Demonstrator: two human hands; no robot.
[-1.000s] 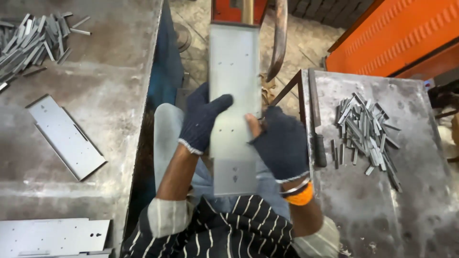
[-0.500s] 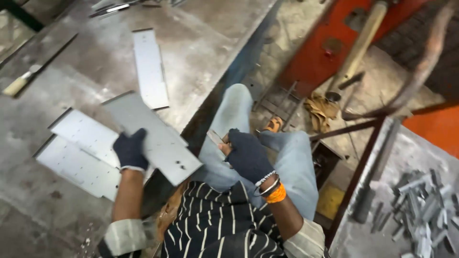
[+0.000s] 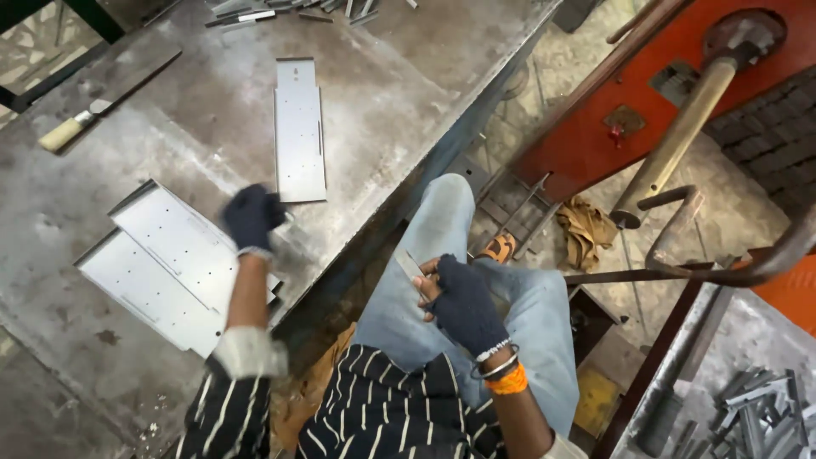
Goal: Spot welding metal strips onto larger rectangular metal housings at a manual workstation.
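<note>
Gloved hands apart: one at the plates, one in the lap.

The left hand (image 3: 252, 218) rests on the stacked flat grey perforated metal plates (image 3: 161, 263) near the steel worktop's (image 3: 102, 161) near edge; whether it grips them I cannot tell. The right hand (image 3: 463, 304) pinches a small thin metal strip (image 3: 409, 264) over the knee.

Dull grey, scuffed steel workbench (image 3: 102, 170); pale, smooth matt sheet-metal plates (image 3: 299, 127) on it; dark knitted cloth gloves on left hand (image 3: 252, 217) and right hand (image 3: 463, 306).
</note>
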